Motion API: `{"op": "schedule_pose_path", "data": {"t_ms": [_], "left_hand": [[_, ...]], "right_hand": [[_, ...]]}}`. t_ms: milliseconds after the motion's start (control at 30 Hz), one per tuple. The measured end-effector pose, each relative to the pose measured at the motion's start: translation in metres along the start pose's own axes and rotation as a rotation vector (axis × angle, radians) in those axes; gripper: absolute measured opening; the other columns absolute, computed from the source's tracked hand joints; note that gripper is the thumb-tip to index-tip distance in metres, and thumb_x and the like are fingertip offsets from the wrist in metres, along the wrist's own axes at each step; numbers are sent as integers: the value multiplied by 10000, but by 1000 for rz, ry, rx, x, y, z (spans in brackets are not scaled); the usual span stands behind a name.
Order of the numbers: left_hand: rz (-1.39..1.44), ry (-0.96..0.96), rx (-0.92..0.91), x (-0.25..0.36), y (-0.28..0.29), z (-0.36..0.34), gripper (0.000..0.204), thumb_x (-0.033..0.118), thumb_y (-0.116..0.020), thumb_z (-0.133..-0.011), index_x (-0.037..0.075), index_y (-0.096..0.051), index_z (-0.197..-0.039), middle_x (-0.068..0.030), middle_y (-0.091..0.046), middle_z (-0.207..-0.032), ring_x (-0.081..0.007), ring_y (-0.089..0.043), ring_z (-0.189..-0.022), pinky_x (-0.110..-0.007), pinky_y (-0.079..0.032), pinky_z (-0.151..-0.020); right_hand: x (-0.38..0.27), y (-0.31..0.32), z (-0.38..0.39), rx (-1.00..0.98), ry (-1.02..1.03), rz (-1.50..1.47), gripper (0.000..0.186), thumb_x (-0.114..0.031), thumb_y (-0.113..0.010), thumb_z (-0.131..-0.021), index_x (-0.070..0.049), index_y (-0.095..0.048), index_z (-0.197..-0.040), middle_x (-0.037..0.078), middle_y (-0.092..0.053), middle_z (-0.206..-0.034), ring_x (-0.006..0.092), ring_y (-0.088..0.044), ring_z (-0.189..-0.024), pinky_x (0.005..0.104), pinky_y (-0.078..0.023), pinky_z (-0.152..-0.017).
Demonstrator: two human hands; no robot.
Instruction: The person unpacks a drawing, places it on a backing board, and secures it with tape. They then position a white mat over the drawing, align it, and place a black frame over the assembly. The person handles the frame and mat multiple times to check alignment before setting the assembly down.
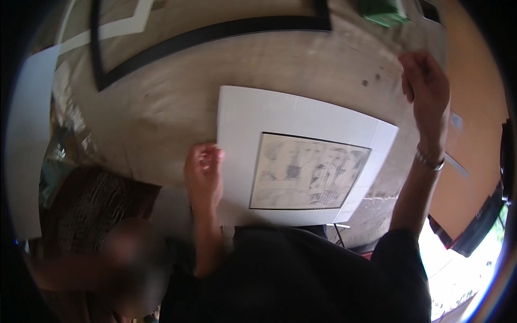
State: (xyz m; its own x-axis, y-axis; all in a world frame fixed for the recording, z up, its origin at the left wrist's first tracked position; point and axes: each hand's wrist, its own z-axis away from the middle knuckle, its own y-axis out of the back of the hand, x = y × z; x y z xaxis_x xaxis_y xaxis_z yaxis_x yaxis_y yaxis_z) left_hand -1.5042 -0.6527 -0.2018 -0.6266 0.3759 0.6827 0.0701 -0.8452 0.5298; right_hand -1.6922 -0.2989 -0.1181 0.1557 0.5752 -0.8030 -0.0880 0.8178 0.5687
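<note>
In front of me lies a white mat board (pixel 242 113) with a dark-edged drawing (pixel 307 172) in grey tones on cream paper at its middle. My left hand (pixel 204 175) is beside the board's left edge, its fingers curled in with nothing visible in them; whether it touches the edge I cannot tell. Out to the right, beyond the board's far right corner, my right hand (pixel 426 83) is raised over the cloth with its fingers bent and pressed together. Anything held in it is hidden and blurred. A metal band (pixel 429 160) circles the right wrist.
A beige cloth (pixel 161 118) covers the table. Across the far side lies a black frame (pixel 215 36), with a white frame piece (pixel 116 27) at far left. A green box (pixel 383 12) stands far right. Brown board (pixel 476 124) lines the right. Another person (pixel 97 269) is at lower left.
</note>
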Motion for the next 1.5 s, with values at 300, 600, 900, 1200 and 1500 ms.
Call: {"op": "schedule_pose_path", "data": {"t_ms": [300,600,900,1200,1500], "left_hand": [[-1,-79,42,-18,-11,-3,187,165,-708,-906,15,-657,-1006,-31,-665,-875,-106,-577,-790,-262,-444,-698],[113,-212,81,-22,-11,6,212,38,-680,-930,-42,-631,-1120,-77,-651,-961,-122,-609,-887,-249,-490,-827],[99,-309,28,-28,-2,18,307,66,-677,-939,-65,-604,-1207,-168,-662,-1093,-189,-641,-1018,-295,-516,-904],[-324,-487,-79,-128,72,119,626,296,-798,-840,-31,-538,-1305,-216,-593,-1269,-324,-599,-1140,-434,-483,-960],[-615,-618,-17,-151,46,175,749,281,-848,-701,19,-500,-1310,-188,-586,-1181,-390,-562,-1111,-462,-479,-919]], "right_hand": [[202,58,211,417,-301,472,425,-340,-574,-1022,-34,-589,-728,25,-490,-545,97,-441,-527,295,-356,-523],[188,-1,280,315,-397,194,205,-151,-553,-1015,-18,-644,-1141,103,-643,-1051,195,-646,-871,309,-527,-724],[190,-1,281,303,-360,206,232,-164,-527,-1028,7,-634,-1143,136,-655,-1038,238,-652,-888,336,-517,-771],[178,10,422,121,-504,436,617,-266,-818,-795,-37,-529,-1290,141,-651,-1144,308,-648,-1026,401,-522,-870],[195,-30,457,-41,-449,519,607,-245,-838,-740,-70,-536,-1237,163,-691,-1120,369,-661,-1022,456,-532,-823]]}}
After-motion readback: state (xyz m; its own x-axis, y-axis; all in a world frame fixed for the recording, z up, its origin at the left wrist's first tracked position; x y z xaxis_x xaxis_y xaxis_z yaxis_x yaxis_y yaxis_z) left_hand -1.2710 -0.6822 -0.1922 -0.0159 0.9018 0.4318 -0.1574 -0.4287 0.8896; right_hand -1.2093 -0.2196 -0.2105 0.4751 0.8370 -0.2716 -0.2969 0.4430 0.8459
